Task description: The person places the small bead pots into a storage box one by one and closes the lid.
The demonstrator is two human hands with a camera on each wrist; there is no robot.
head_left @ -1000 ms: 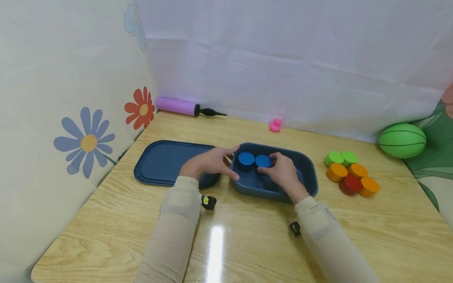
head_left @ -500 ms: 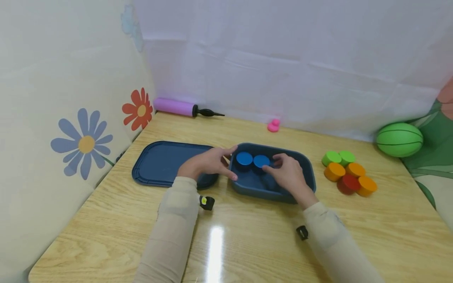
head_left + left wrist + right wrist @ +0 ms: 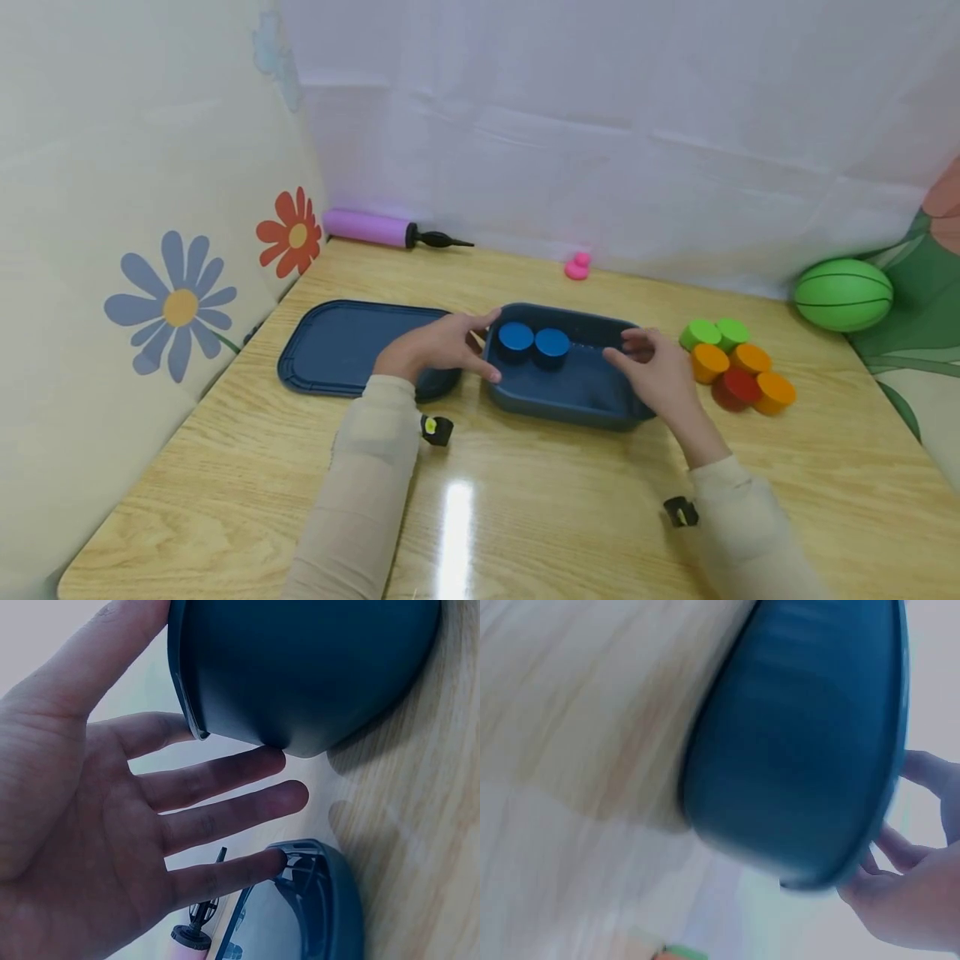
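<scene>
Two short blue cylinders, the left one [image 3: 516,337] and the right one [image 3: 552,344], stand side by side in the left part of a dark blue rectangular box [image 3: 558,408]. My left hand [image 3: 435,346] rests at the box's left end, fingers spread and mostly straight. In the left wrist view, its thumb and index finger touch the box [image 3: 300,667] near the rim. Over the box's right end is my right hand [image 3: 663,375], its fingers loosely bent with nothing between them. The right wrist view shows the box wall [image 3: 787,750] with that hand's fingers behind the rim.
A dark blue lid [image 3: 352,346] lies left of the box, partly under my left hand. To the right stand green [image 3: 701,333], orange [image 3: 709,362] and red [image 3: 737,389] cylinders. Farther back are a purple pump [image 3: 371,227], a pink duck [image 3: 577,267] and a green ball [image 3: 843,294].
My right hand has let go of the right blue cylinder and moved right to the box's right end. The left hand stays at the left end.
</scene>
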